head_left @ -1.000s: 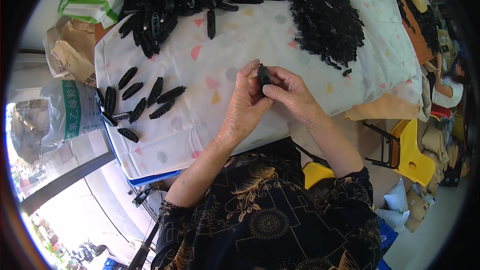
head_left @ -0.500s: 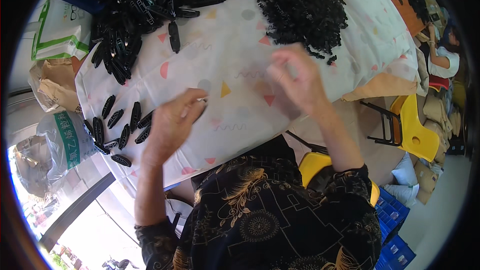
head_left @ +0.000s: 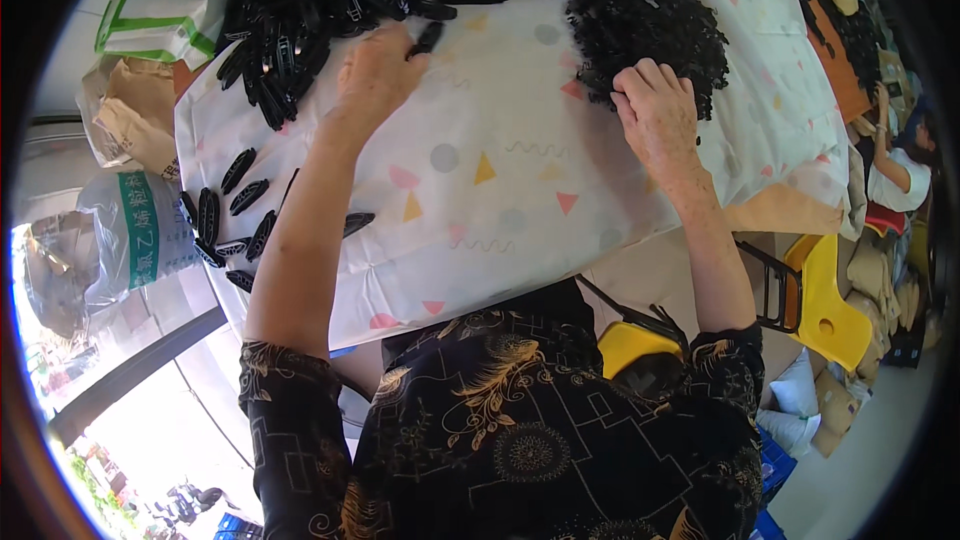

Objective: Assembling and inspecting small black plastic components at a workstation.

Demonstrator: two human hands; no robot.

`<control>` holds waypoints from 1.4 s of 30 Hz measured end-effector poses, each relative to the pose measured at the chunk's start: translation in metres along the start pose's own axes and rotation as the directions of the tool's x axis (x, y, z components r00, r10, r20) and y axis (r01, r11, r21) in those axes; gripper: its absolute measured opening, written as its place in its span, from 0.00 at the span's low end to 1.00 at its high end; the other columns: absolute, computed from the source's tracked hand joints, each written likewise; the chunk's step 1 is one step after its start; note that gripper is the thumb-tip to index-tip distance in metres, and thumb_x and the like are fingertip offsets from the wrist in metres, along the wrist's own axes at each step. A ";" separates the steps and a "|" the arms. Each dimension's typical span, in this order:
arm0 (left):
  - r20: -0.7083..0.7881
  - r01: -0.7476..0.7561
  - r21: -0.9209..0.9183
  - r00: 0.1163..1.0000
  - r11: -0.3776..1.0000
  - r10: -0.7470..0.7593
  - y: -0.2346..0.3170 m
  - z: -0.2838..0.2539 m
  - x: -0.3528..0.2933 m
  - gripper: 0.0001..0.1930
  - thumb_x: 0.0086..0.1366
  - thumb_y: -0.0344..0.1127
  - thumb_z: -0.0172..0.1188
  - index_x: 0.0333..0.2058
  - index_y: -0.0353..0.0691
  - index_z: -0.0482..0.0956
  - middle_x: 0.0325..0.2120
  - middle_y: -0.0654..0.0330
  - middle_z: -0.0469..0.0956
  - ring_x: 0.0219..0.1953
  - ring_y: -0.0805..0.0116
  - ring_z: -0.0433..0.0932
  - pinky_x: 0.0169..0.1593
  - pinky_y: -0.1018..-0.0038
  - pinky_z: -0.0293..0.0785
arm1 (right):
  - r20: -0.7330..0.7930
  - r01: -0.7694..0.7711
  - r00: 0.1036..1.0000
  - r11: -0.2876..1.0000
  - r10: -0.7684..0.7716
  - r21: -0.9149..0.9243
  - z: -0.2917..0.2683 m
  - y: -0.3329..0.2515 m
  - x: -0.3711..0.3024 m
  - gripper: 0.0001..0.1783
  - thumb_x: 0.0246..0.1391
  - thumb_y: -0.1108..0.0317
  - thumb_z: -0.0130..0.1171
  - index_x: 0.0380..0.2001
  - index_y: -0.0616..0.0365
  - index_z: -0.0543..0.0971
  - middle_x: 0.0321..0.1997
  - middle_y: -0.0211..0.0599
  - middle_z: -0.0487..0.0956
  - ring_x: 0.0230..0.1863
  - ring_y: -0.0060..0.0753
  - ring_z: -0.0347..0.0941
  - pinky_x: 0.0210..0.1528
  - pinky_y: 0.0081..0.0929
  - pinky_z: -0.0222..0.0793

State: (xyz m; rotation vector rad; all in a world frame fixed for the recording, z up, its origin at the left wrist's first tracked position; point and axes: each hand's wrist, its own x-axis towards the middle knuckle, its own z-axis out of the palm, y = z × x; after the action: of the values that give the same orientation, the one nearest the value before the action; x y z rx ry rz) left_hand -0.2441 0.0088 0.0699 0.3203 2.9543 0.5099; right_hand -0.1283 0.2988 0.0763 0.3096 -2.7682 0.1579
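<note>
At the edge of a heap of long oval black clips [head_left: 285, 60], my left hand [head_left: 378, 80] has its fingers closed on one black clip [head_left: 427, 37], which sticks out tilted beside the thumb. My right hand [head_left: 655, 118] is at the near edge of a mound of small black toothed pieces [head_left: 650, 15]. Its fingers curl together, and whatever lies between them is hidden. Several black clips [head_left: 208, 215] with pale outlines lie loose at the left of the table, partly behind my left forearm.
A patterned white cloth [head_left: 500, 270] covers the table. Left of it are a green-edged white bag [head_left: 165, 5], brown paper [head_left: 140, 110] and a clear plastic sack [head_left: 150, 230]. Yellow chairs [head_left: 830, 310] stand to the right. Another person [head_left: 905, 175] sits at the far right.
My left hand has gone forward from the loose clips to the heap and closed on a clip. My right hand has moved forward and right to the mound of small pieces. The view has shifted slightly.
</note>
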 end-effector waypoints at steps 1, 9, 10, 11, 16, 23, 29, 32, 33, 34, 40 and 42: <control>-0.053 -0.061 -0.015 0.997 0.998 0.060 0.000 0.005 -0.002 0.14 0.56 0.40 0.58 0.36 0.36 0.73 0.31 0.50 0.79 0.39 0.50 0.78 0.41 0.60 0.73 | -0.002 0.007 1.000 1.000 -0.007 0.001 0.001 -0.001 0.000 0.08 0.45 0.72 0.63 0.29 0.53 0.73 0.30 0.30 0.70 0.34 0.39 0.68 0.36 0.35 0.60; -0.074 -0.064 -0.599 0.997 0.798 0.024 0.006 0.013 -0.050 0.16 0.55 0.34 0.61 0.40 0.35 0.70 0.32 0.53 0.77 0.29 0.58 0.79 0.36 0.68 0.75 | 0.239 -0.317 0.946 0.469 0.219 0.824 -0.006 -0.042 0.009 0.02 0.56 0.78 0.55 0.33 0.62 0.73 0.33 0.26 0.74 0.34 0.12 0.67 0.37 0.15 0.66; -0.077 -0.062 -0.602 0.997 0.796 0.019 0.007 0.017 -0.060 0.16 0.55 0.34 0.61 0.40 0.35 0.70 0.32 0.53 0.77 0.29 0.58 0.79 0.36 0.68 0.75 | 0.239 -0.314 0.947 0.473 0.212 0.823 -0.008 -0.049 0.010 0.02 0.56 0.78 0.55 0.33 0.62 0.73 0.33 0.26 0.74 0.34 0.12 0.67 0.37 0.15 0.66; -0.035 -0.038 -0.770 0.999 0.637 0.018 0.017 0.021 -0.069 0.18 0.54 0.32 0.63 0.41 0.33 0.70 0.31 0.54 0.77 0.30 0.62 0.79 0.35 0.71 0.75 | 0.238 -0.279 0.960 0.494 0.146 0.823 -0.012 -0.053 0.011 0.02 0.56 0.79 0.55 0.33 0.63 0.73 0.32 0.26 0.74 0.33 0.14 0.67 0.37 0.16 0.66; 0.051 0.035 -0.920 0.998 0.390 0.031 0.036 0.021 -0.117 0.21 0.51 0.28 0.64 0.43 0.30 0.70 0.32 0.56 0.77 0.32 0.71 0.79 0.36 0.76 0.75 | 0.155 -0.035 0.975 0.583 -0.158 0.812 -0.037 -0.085 0.021 0.03 0.54 0.79 0.56 0.32 0.64 0.73 0.32 0.28 0.72 0.32 0.18 0.67 0.36 0.18 0.66; 0.100 0.068 -0.876 0.994 0.477 0.043 0.039 0.019 -0.143 0.22 0.52 0.31 0.63 0.46 0.34 0.70 0.40 0.51 0.79 0.35 0.64 0.80 0.41 0.71 0.75 | 0.099 0.324 0.885 0.756 -0.454 0.570 -0.049 -0.105 0.021 0.04 0.49 0.76 0.60 0.29 0.61 0.75 0.32 0.32 0.69 0.34 0.33 0.68 0.36 0.28 0.67; 0.017 -0.035 -0.842 0.996 0.538 0.092 0.039 0.024 -0.156 0.24 0.54 0.32 0.62 0.49 0.33 0.69 0.41 0.49 0.79 0.38 0.60 0.80 0.45 0.68 0.75 | 0.132 0.442 0.823 0.769 -0.552 0.461 -0.051 -0.109 0.017 0.04 0.46 0.74 0.61 0.28 0.57 0.77 0.32 0.32 0.68 0.38 0.34 0.67 0.45 0.32 0.63; 0.079 0.015 -0.841 0.992 0.542 0.095 0.043 0.021 -0.160 0.22 0.54 0.31 0.61 0.48 0.31 0.69 0.40 0.49 0.79 0.39 0.62 0.80 0.44 0.70 0.76 | 0.144 0.454 0.806 0.756 -0.574 0.471 -0.047 -0.104 0.017 0.05 0.47 0.74 0.61 0.29 0.57 0.77 0.32 0.31 0.68 0.38 0.33 0.68 0.45 0.31 0.64; 0.079 0.015 -0.840 0.992 0.543 0.094 0.043 0.022 -0.160 0.22 0.54 0.31 0.61 0.48 0.31 0.69 0.40 0.49 0.79 0.39 0.62 0.80 0.44 0.70 0.76 | 0.143 0.464 0.796 0.745 -0.588 0.478 -0.045 -0.103 0.018 0.05 0.48 0.74 0.61 0.30 0.58 0.76 0.33 0.31 0.68 0.38 0.31 0.69 0.44 0.30 0.65; 0.096 0.045 -0.880 0.992 0.473 0.084 0.042 0.024 -0.161 0.20 0.55 0.30 0.60 0.47 0.30 0.69 0.39 0.50 0.79 0.38 0.64 0.81 0.43 0.71 0.76 | 0.141 0.465 0.796 0.744 -0.589 0.480 -0.045 -0.105 0.017 0.05 0.48 0.74 0.61 0.30 0.58 0.76 0.33 0.31 0.68 0.38 0.31 0.69 0.44 0.30 0.65; 0.131 0.128 -0.985 0.991 0.117 0.013 0.053 0.026 -0.163 0.20 0.61 0.25 0.55 0.51 0.31 0.63 0.39 0.51 0.77 0.37 0.67 0.80 0.41 0.74 0.77 | 0.269 -0.222 0.963 0.614 0.015 0.757 -0.018 -0.108 -0.009 0.17 0.54 0.72 0.58 0.48 0.58 0.71 0.40 0.31 0.73 0.36 0.22 0.72 0.35 0.22 0.73; 0.136 0.133 -0.987 0.990 0.087 0.037 0.058 0.026 -0.164 0.22 0.63 0.25 0.54 0.55 0.33 0.60 0.42 0.51 0.76 0.39 0.65 0.79 0.43 0.73 0.77 | 0.469 -0.469 0.882 0.017 -0.052 0.883 -0.009 -0.111 -0.016 0.20 0.56 0.71 0.56 0.52 0.60 0.69 0.43 0.36 0.75 0.37 0.23 0.73 0.37 0.22 0.74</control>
State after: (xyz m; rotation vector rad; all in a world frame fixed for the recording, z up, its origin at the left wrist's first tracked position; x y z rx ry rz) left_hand -0.0704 0.0327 0.0799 0.0393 1.7017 2.1849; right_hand -0.0851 0.1953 0.0873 0.1999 -2.3770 2.4797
